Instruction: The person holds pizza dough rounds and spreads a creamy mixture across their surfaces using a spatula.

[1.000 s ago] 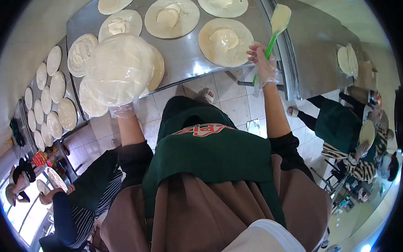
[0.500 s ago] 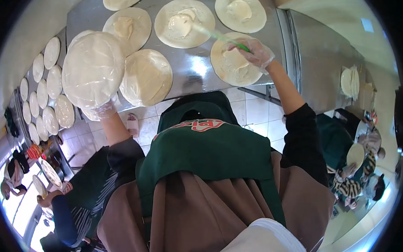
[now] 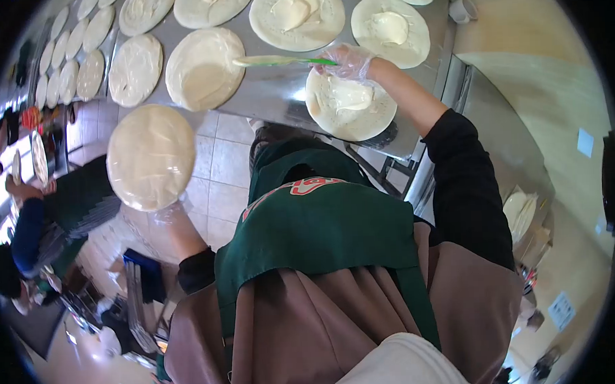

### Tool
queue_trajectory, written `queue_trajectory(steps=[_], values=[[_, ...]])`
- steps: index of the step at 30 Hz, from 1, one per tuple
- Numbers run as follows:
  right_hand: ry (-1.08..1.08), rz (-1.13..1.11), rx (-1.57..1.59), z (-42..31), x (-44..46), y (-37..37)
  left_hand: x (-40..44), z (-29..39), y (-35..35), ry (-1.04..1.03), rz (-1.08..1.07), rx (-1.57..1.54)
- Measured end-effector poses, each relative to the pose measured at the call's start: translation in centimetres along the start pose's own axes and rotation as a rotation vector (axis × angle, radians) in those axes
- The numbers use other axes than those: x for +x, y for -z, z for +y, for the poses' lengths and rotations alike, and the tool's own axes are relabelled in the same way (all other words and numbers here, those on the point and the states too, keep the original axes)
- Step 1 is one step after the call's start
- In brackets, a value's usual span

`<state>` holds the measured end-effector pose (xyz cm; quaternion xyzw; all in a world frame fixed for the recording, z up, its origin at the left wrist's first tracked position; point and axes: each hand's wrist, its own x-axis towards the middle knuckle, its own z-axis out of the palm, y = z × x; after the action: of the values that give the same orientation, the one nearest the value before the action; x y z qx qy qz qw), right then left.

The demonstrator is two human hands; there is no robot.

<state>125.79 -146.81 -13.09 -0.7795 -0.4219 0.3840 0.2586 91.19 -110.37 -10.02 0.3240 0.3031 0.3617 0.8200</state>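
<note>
My left hand [image 3: 171, 214], in a clear plastic glove, holds a round flat dough disc [image 3: 152, 158] under plastic film, out in front of the steel table's edge. The disc hides most of its fingers. My right hand [image 3: 347, 62], also gloved, is closed round the green handle of a spatula [image 3: 276, 60]. The spatula's cream-smeared blade points left and reaches over the right edge of a cream-coated disc [image 3: 205, 69]. Beneath my right hand lies another disc [image 3: 352, 104] with a pool of cream in its middle.
More discs with cream [image 3: 297, 18] lie along the steel table [image 3: 270, 98]. A second table at the far left holds several discs [image 3: 90, 75]. A co-worker's arm [image 3: 27, 219] shows at the left. A white cup [image 3: 463, 10] stands at the back right.
My left hand has drawn the film-covered disc back off the table. My right hand has moved left relative to the discs, and the spatula now points left. The view has turned.
</note>
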Motion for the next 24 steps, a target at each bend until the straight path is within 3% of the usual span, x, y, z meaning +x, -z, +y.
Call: queue_trajectory(steps=[1, 3, 4, 5, 7, 8, 10, 13, 19, 24], values=[[0.022, -0.022, -0.007, 0.2, 0.0, -0.2, -2.2, -1.5, 0.7, 0.027, 0.026, -0.021], [-0.137, -0.088, 0.203, 1.4, 0.5, -0.2, -5.6, -4.3, 1.2, 0.088, 0.051, -0.064], [-0.127, -0.102, 0.479, 5.7, 2.1, -1.7, -6.7, -5.7, 1.1, 0.124, 0.052, -0.091], [-0.106, -0.127, 0.469, 4.8, 1.6, -1.2, -7.7, -7.0, 1.0, 0.164, 0.051, -0.124], [-0.261, -0.095, 0.605, 1.9, 0.5, 0.0, -8.8, -9.3, 0.5, 0.244, 0.027, -0.184], [-0.247, -0.111, 0.598, 2.9, 0.9, -0.1, -9.0, -10.3, 0.2, 0.28, 0.009, -0.213], [-0.014, -0.097, 0.264, 6.1, 1.7, -1.1, -9.1, -11.9, -0.3, 0.343, -0.029, -0.265], [0.078, 0.001, 0.151, 5.8, -0.3, -0.9, -8.7, -14.1, -1.4, 0.442, -0.104, -0.345], [-0.067, 0.043, 0.153, 1.6, -2.5, 0.1, -6.1, -16.9, -4.3, 0.58, -0.25, -0.47], [0.024, 0.145, 0.28, 3.4, -3.6, -0.3, -4.8, -18.3, -6.5, 0.638, -0.344, -0.544]])
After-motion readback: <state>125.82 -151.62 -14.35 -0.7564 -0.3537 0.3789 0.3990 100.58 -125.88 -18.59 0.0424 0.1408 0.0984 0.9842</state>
